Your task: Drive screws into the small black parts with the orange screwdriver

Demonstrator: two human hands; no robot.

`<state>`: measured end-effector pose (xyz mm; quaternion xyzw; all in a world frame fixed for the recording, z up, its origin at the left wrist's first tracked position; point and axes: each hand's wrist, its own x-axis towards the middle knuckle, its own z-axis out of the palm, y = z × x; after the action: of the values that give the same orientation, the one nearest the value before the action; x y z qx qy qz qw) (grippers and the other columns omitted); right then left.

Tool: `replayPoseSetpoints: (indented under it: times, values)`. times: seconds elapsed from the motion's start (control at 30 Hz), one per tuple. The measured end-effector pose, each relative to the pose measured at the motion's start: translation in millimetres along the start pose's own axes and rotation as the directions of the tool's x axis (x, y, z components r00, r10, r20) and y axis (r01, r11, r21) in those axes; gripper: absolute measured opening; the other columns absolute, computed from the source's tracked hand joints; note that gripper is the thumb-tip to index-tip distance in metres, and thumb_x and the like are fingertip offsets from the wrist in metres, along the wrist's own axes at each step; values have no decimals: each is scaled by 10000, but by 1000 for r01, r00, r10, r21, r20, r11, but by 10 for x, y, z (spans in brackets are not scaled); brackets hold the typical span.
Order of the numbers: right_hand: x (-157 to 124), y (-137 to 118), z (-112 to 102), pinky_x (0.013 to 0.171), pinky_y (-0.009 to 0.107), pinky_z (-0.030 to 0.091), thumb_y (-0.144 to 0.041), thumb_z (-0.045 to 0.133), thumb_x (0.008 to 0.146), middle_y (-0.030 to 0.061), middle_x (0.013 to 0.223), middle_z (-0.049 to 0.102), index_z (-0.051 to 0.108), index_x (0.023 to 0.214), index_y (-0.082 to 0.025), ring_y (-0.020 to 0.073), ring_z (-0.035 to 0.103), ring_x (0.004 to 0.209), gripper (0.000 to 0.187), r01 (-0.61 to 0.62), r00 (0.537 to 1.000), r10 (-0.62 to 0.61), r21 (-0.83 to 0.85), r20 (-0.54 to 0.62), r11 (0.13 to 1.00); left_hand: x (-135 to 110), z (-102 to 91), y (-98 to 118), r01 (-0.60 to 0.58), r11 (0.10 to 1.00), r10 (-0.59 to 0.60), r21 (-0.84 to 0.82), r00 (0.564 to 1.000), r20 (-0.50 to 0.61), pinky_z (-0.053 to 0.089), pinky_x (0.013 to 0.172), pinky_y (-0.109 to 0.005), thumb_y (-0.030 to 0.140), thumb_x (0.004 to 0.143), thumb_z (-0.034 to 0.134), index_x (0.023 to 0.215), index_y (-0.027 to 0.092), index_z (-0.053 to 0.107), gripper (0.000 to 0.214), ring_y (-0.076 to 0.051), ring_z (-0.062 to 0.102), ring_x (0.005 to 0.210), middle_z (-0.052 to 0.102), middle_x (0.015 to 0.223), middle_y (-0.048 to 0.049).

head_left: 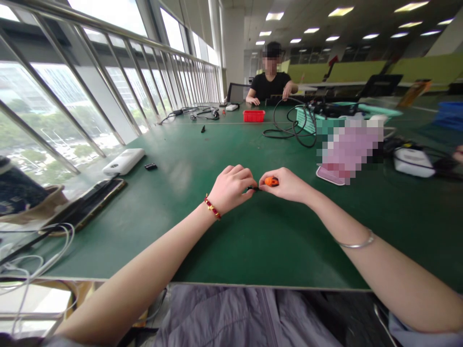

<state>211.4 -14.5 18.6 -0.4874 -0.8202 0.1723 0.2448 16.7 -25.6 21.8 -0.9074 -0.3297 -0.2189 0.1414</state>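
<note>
— Grey fabric (pixel 231 315) nearest, below the near table edge. And past that?

— Bare forearms, stretched over a green table (pixel 253 250). Left hand (pixel 231 189), red bracelet (pixel 211 208) at the wrist, fingertips pinched together on a small black piece (pixel 252 188).

— And the right hand (pixel 287 184)?

— Curled around an orange-and-black handle (pixel 271 181), just beside the left fingertips, black piece between both hands.

— Heavy or light?

— Light, by the look; probably hard, smooth, a little slippery. Best held around the thick orange part. Black piece likely stiff, maybe fragile: best pinched by the sides, gently.

— Farther off?

— White box (pixel 125 161) on the left, turquoise basket (pixel 306 120) on the right, red tray (pixel 253 116) about as far. At the far end, a person in black (pixel 271 86).
</note>
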Motion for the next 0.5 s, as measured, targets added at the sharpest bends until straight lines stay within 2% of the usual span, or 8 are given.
replayPoseSetpoints:
  times: [0.13, 0.23, 0.33, 0.5]
  values:
    - [-1, 6, 7, 606, 225, 407, -314, 587, 726, 11, 697, 639, 695, 776, -180, 118, 529, 620, 180, 20, 1000, -20, -10, -3, 1000, 5, 0, -9, -4, 1000, 4, -11, 1000, 4, 353, 751, -326, 245, 813, 531, 826, 209, 679, 154, -185, 534, 861, 667, 889, -27]
    - [-17, 6, -5, 635, 231, 418, -323, 585, 741, 12, 749, 671, 685, 803, -196, 132, 571, 660, 173, 55, 997, -56, -23, -60, 998, 4, 35, -27, 86, 995, -86, -59, 996, 10, 366, 740, -322, 246, 774, 567, 803, 211, 683, 125, -187, 536, 847, 668, 860, -25]
    - [-45, -24, -25, 647, 243, 416, -366, 577, 761, 11, 796, 692, 685, 868, -227, 147, 600, 691, 206, 54, 988, -68, -104, -137, 993, -11, 91, -63, 205, 969, -201, -139, 979, 42, 387, 736, -317, 259, 733, 606, 781, 213, 684, 103, -189, 544, 839, 668, 843, -16]
    - [-65, -60, 3, 597, 240, 384, -398, 630, 721, -3, 742, 695, 700, 879, -274, 157, 611, 662, 213, 72, 994, -90, -266, -57, 961, -34, 147, -96, 276, 932, -267, -236, 961, 72, 417, 767, -319, 288, 723, 617, 772, 207, 686, 117, -190, 557, 842, 671, 831, -11]
